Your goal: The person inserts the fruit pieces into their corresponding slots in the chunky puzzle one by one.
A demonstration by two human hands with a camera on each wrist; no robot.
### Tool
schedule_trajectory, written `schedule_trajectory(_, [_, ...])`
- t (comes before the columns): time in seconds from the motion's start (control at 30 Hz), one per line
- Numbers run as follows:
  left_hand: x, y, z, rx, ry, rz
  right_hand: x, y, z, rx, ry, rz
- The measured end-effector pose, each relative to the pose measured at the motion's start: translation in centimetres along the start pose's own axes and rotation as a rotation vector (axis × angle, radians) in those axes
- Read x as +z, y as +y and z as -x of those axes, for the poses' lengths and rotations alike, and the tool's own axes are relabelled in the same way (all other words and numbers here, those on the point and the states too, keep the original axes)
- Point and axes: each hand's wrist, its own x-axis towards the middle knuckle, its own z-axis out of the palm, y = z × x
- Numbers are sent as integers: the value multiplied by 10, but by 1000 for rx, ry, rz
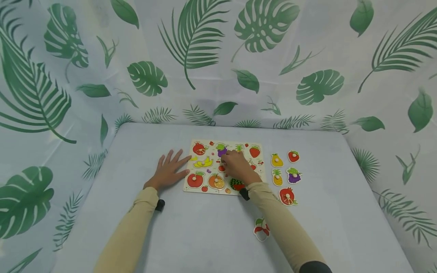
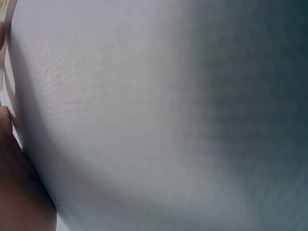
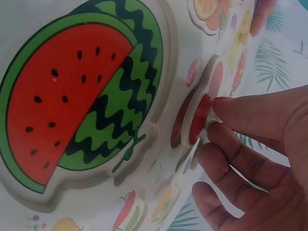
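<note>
Well, loose pieces: six on the tabletop (image 1: 191, 235), all flat with pale rims. Five sit right of the board (image 1: 218, 192): pear (image 1: 277, 161), strawberry (image 1: 293, 157), pineapple (image 1: 277, 180), grapes (image 1: 294, 176), pomegranate (image 1: 287, 195).
Sixth: a red-and-green piece (image 1: 261, 227), nearer the person, just beside the right sleeve (image 1: 283, 227).
Board: one, pale, rectangular, thick-edged, with fruit-shaped recesses. Apple (image 1: 195, 181) and orange (image 1: 217, 184) each show a pale knob; banana (image 1: 203, 163) lies above them, watermelon (image 1: 236, 184) to their right.
Surfaces: tabletop smooth and pale; cloth (image 1: 218, 87) behind it white, printed with green leaves; sleeves two, tan, creased.
Right hand (image 1: 236, 165): grip closed to a pinch, thumb and forefinger together on a red piece (image 3: 199, 118) with rounded edges.
Red piece: mid-board, close by the watermelon, tilted; whether it is fully seated, I cannot tell.
Left hand (image 1: 169, 168): grip wide, fingers spread and straight, index fingertip at the board's left edge.
</note>
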Motion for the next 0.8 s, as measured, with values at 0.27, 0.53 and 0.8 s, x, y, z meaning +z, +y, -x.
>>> schedule_trajectory(0.27, [-10, 10, 3, 11, -24, 4, 0, 5, 3, 50, -18, -11])
schedule_trajectory(0.53, [-12, 11, 3, -1, -26, -8, 3, 8, 1, 49, -7, -45])
schedule_trajectory(0.8, [-10, 8, 6, -9, -22, -7, 7, 6, 1, 32, 8, -47])
